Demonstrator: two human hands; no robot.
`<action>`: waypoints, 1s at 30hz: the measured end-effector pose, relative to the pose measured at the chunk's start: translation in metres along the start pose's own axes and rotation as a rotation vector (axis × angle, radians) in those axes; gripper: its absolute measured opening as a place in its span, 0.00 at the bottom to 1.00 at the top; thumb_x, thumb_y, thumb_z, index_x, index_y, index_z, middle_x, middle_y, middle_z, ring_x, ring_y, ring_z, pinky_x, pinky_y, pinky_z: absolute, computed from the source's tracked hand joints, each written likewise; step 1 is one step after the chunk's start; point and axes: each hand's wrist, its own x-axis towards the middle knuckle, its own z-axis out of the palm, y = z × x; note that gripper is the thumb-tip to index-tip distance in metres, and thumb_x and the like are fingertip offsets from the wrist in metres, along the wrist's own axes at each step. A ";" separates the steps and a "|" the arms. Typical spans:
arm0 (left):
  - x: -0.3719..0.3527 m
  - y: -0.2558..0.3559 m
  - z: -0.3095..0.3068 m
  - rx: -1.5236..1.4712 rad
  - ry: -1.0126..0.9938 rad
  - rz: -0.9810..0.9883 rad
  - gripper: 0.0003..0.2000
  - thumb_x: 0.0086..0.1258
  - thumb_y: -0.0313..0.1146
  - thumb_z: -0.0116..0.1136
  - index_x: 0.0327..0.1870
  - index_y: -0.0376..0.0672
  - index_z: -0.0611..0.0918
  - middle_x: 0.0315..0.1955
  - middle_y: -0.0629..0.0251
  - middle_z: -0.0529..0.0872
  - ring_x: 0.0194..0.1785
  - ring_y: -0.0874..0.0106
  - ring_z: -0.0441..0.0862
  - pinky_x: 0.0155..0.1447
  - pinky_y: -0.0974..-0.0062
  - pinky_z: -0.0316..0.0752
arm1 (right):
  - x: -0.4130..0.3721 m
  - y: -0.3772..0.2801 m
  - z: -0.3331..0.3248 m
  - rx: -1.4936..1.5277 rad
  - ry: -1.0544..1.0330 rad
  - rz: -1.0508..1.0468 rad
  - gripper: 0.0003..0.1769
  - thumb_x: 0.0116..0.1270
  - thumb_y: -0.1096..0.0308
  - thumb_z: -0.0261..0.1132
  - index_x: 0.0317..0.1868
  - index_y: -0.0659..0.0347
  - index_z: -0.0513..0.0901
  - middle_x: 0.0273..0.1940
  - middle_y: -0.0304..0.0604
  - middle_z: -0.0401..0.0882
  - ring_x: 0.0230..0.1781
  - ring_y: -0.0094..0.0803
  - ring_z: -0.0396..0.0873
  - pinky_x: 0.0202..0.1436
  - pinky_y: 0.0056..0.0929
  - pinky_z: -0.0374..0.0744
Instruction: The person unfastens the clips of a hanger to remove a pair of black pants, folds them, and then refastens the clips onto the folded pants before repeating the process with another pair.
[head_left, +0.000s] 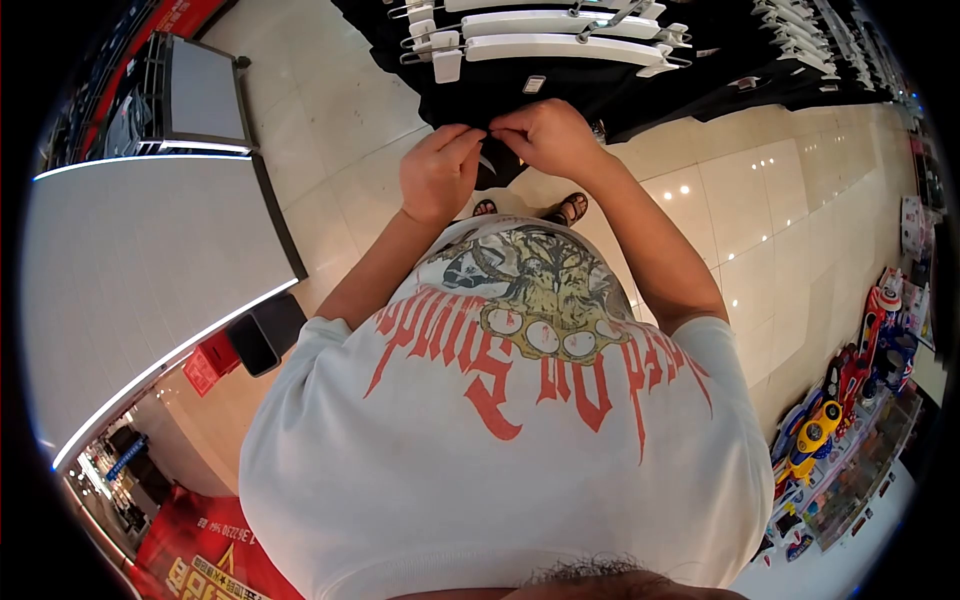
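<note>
Both hands meet in front of the body at the lower edge of a black garment (pixel 480 103) that hangs from a white hanger (pixel 560 48). My left hand (pixel 440 175) has its fingertips pinched together on the dark cloth. Close beside it, my right hand (pixel 550 138) pinches the cloth too, thumb and fingers pressed together. The fingertips of the two hands almost touch. A small white label (pixel 534 85) shows on the black fabric just above them. Below the hands hangs a dark piece with a pale curved mark (pixel 487 160).
More black clothes on white hangers (pixel 795 35) run along the rack to the upper right. A grey panel (pixel 150 290) with a lit edge stands at the left. Colourful toys (pixel 815 430) are at the right, and a red sign (pixel 195 545) is at the lower left.
</note>
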 end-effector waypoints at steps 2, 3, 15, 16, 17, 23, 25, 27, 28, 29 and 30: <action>0.000 -0.004 0.003 -0.073 0.003 -0.053 0.06 0.65 0.27 0.68 0.41 0.44 0.90 0.37 0.61 0.89 0.35 0.58 0.86 0.38 0.68 0.80 | 0.000 0.004 -0.003 -0.015 -0.002 -0.053 0.08 0.63 0.67 0.70 0.41 0.56 0.92 0.35 0.46 0.89 0.33 0.45 0.86 0.37 0.39 0.83; 0.000 -0.005 0.003 -0.096 -0.017 -0.068 0.06 0.65 0.27 0.68 0.41 0.44 0.90 0.37 0.60 0.89 0.34 0.58 0.86 0.37 0.69 0.80 | 0.000 0.003 -0.005 -0.014 -0.014 -0.055 0.08 0.63 0.67 0.70 0.41 0.56 0.92 0.35 0.46 0.89 0.33 0.45 0.86 0.37 0.39 0.83; 0.008 -0.018 -0.007 -0.310 -0.285 -0.225 0.08 0.64 0.25 0.70 0.43 0.41 0.89 0.34 0.62 0.88 0.29 0.69 0.83 0.35 0.74 0.76 | 0.001 0.004 -0.017 0.018 -0.082 -0.159 0.07 0.64 0.69 0.70 0.41 0.56 0.91 0.33 0.44 0.88 0.32 0.46 0.85 0.34 0.40 0.82; 0.009 -0.019 -0.007 -0.334 -0.290 -0.240 0.08 0.63 0.26 0.71 0.43 0.41 0.89 0.32 0.62 0.87 0.28 0.70 0.82 0.34 0.74 0.75 | 0.001 0.004 -0.017 0.031 -0.084 -0.162 0.07 0.64 0.69 0.70 0.41 0.56 0.91 0.32 0.44 0.88 0.31 0.46 0.85 0.34 0.40 0.81; 0.010 -0.019 -0.007 -0.358 -0.295 -0.253 0.08 0.62 0.26 0.73 0.43 0.42 0.89 0.30 0.63 0.86 0.27 0.71 0.80 0.33 0.74 0.75 | 0.001 0.004 -0.017 0.044 -0.084 -0.166 0.07 0.64 0.69 0.70 0.41 0.56 0.91 0.32 0.44 0.87 0.31 0.46 0.85 0.34 0.40 0.81; 0.023 0.001 -0.019 -0.204 -0.169 -0.245 0.10 0.57 0.32 0.79 0.33 0.42 0.87 0.22 0.66 0.75 0.22 0.72 0.72 0.28 0.71 0.68 | -0.001 0.012 -0.014 0.177 -0.144 -0.117 0.08 0.65 0.70 0.69 0.43 0.59 0.91 0.34 0.47 0.88 0.32 0.45 0.87 0.35 0.36 0.82; 0.023 0.004 -0.022 -0.158 -0.201 -0.260 0.11 0.57 0.34 0.79 0.33 0.42 0.86 0.29 0.64 0.80 0.27 0.66 0.79 0.32 0.67 0.74 | -0.004 0.017 -0.010 0.230 -0.170 -0.064 0.08 0.66 0.71 0.69 0.44 0.60 0.91 0.34 0.48 0.89 0.32 0.42 0.87 0.36 0.34 0.83; 0.022 0.003 -0.021 -0.118 -0.202 -0.230 0.11 0.57 0.36 0.78 0.33 0.43 0.86 0.32 0.64 0.83 0.30 0.62 0.83 0.34 0.65 0.78 | -0.005 0.021 -0.009 0.278 -0.185 -0.022 0.08 0.66 0.71 0.70 0.44 0.61 0.91 0.35 0.48 0.89 0.32 0.39 0.88 0.37 0.32 0.83; 0.018 0.000 -0.018 -0.101 -0.189 -0.193 0.10 0.58 0.36 0.78 0.33 0.43 0.86 0.32 0.64 0.84 0.31 0.61 0.83 0.35 0.65 0.78 | -0.006 0.021 -0.009 0.300 -0.189 -0.005 0.09 0.66 0.72 0.70 0.45 0.61 0.91 0.35 0.48 0.90 0.32 0.38 0.88 0.37 0.31 0.83; 0.014 -0.003 -0.016 -0.084 -0.177 -0.156 0.10 0.58 0.36 0.77 0.33 0.44 0.87 0.32 0.64 0.85 0.31 0.60 0.83 0.35 0.64 0.78 | -0.006 0.021 -0.009 0.324 -0.192 0.013 0.09 0.66 0.72 0.70 0.45 0.61 0.91 0.35 0.47 0.90 0.32 0.36 0.88 0.37 0.30 0.83; 0.012 -0.002 -0.015 -0.076 -0.165 -0.130 0.09 0.60 0.36 0.76 0.33 0.44 0.87 0.32 0.64 0.85 0.32 0.59 0.84 0.36 0.64 0.79 | -0.007 0.021 -0.009 0.330 -0.203 0.029 0.09 0.66 0.72 0.70 0.45 0.62 0.91 0.35 0.47 0.90 0.32 0.35 0.88 0.37 0.29 0.83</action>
